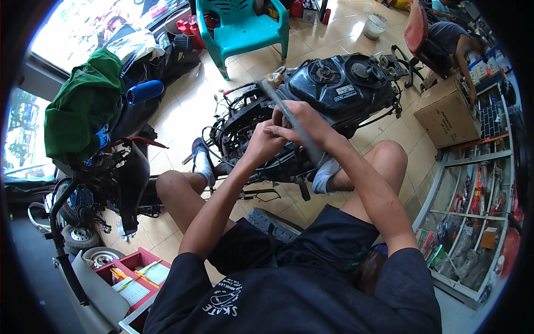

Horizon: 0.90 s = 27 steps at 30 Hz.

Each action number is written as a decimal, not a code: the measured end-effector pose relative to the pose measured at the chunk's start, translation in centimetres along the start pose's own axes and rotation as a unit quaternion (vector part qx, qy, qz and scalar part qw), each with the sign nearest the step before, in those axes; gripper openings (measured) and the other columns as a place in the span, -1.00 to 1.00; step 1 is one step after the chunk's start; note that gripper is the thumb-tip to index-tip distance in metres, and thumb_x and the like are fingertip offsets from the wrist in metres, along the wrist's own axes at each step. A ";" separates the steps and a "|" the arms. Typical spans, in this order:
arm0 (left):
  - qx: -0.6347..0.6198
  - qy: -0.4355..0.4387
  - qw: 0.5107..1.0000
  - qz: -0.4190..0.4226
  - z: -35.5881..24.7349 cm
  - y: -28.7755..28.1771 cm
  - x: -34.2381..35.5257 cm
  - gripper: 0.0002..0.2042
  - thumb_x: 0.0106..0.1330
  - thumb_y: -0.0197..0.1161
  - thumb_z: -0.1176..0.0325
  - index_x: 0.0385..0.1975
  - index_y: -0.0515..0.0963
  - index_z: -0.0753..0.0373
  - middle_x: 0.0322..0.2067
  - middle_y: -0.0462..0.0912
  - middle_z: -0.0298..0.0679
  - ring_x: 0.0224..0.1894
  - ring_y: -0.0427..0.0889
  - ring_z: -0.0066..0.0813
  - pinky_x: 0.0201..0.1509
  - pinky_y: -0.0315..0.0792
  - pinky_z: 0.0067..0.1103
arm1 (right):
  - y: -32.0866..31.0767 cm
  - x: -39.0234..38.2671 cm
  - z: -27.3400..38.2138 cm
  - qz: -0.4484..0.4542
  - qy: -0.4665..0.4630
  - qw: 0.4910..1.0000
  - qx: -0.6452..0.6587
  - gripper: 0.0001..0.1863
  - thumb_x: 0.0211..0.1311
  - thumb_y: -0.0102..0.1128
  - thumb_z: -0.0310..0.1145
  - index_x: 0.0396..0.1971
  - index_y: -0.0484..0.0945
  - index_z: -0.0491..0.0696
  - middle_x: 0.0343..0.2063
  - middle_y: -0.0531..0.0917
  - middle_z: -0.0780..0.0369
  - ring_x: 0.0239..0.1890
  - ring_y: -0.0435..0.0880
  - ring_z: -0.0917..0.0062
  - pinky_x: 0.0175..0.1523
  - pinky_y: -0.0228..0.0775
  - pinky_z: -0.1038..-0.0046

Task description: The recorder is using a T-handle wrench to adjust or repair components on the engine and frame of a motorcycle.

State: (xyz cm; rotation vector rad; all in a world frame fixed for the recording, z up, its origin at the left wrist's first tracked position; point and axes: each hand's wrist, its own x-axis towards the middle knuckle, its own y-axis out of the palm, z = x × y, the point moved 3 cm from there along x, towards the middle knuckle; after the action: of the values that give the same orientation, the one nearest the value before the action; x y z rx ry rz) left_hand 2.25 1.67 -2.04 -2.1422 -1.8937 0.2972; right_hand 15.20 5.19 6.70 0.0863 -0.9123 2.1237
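Note:
My hands meet in front of me, above the near side of a stripped motorcycle frame (239, 131) with bare wiring and a black fuel tank (320, 83). A long, thin grey bar-like tool (303, 133) slants across my right hand (303, 119), which is closed around it. Motion smears the bar, so its exact kind does not show. My left hand (266, 143) is closed and touches the right one. Whatever its fingers hold, if anything, is hidden.
A green plastic chair (245, 39) stands beyond the frame. At left is a motorcycle under a green cloth (83, 106). A red parts tray (136, 273) sits lower left. At right are a cardboard box (445, 114), a glass display case (467, 217) and another person (445, 44).

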 end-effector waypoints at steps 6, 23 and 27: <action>-0.031 -0.013 0.999 0.004 -1.4 -0.5 0.0 -0.86 0.17 0.27 0.49 -0.30 0.60 0.37 -0.45 0.68 -0.19 -0.41 0.56 -0.62 -0.33 0.49 -0.53 | -0.6 -0.2 -0.3 0.050 0.018 0.999 0.004 -0.76 0.12 0.45 -0.35 -0.42 0.59 -0.20 -0.57 0.58 0.20 -0.53 0.54 0.53 -0.39 0.38 0.50; 0.036 0.018 0.998 -0.041 -0.9 -1.5 -0.3 -0.81 0.09 0.35 0.43 -0.32 0.63 0.34 -0.42 0.71 -0.04 -0.36 0.72 -0.29 -0.21 0.56 -0.43 | 0.1 -0.1 -0.3 0.045 0.027 0.997 0.054 -0.85 0.00 0.30 -0.50 -0.42 0.55 -0.24 -0.49 0.61 -0.04 -0.46 0.59 0.10 -0.31 0.44 0.27; -0.006 0.028 1.000 -0.002 -1.4 -1.6 0.1 -0.81 0.11 0.33 0.45 -0.28 0.61 0.35 -0.46 0.70 -0.05 -0.40 0.72 -0.32 -0.25 0.55 -0.42 | -0.2 -0.2 0.2 0.004 -0.017 1.000 -0.003 -0.81 0.03 0.33 -0.46 -0.46 0.52 -0.24 -0.52 0.59 -0.01 -0.49 0.58 0.12 -0.34 0.40 0.22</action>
State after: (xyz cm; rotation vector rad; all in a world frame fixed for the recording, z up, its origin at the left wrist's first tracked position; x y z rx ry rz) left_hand 1.27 1.89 -0.15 -2.1309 -1.8744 0.2230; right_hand 15.40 5.04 6.87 0.1174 -0.9410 2.1320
